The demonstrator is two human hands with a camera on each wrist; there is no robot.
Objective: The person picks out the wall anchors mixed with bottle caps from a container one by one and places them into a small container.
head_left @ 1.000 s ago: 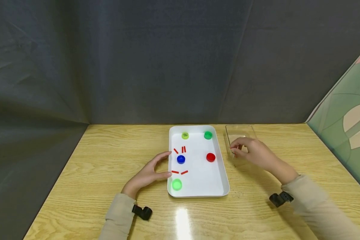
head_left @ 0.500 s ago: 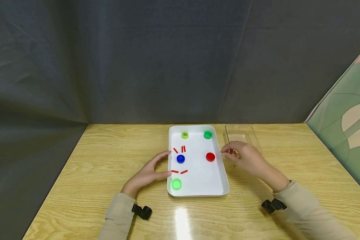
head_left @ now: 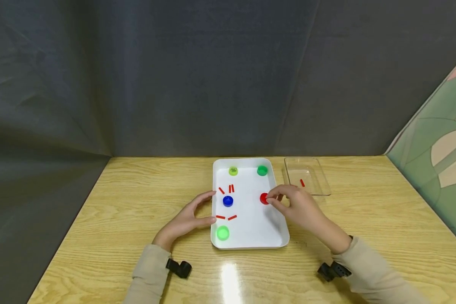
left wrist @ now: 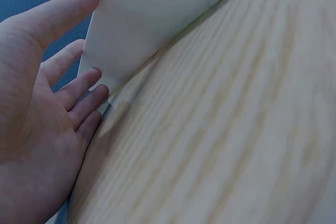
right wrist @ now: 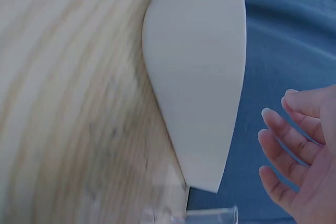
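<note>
Operator: Head view first: what could go wrong?

Spotter: Your right hand (head_left: 299, 207) reaches over the right wall of the white tray (head_left: 250, 228), its fingertips at the red cap (head_left: 263, 198), which sits inside near that wall. Lower them onto the cap's edge and you may tip or nudge it. Your left hand (head_left: 181, 223) is at the tray's left wall; a push there could shift the tray and scatter the five red sticks (head_left: 232, 217) lying loose in its left half, around the blue cap (head_left: 228, 201). A careless pull back to the right might catch the clear box (head_left: 308, 174), just outside the tray's right wall, with one lone stick (head_left: 302, 183) inside.

Operator: And against half a second ago?

Spotter: Your right fingertips are now at the cap, instead of at the tray's right wall, and the lone stick shows whole, no longer partly covered. Your left hand stays put.

Operator: Left wrist view?

Spotter: Your left fingers (left wrist: 80, 85) are spread and relaxed beside the tray's outer wall, thumb well apart, gripping nothing.

Operator: Right wrist view?

Spotter: Beyond the tray's wall, your thumb and forefinger tips come together, while the other right fingers (right wrist: 284, 153) curve loosely. You can't tell from here whether a stick is pinched between the tips.
</note>
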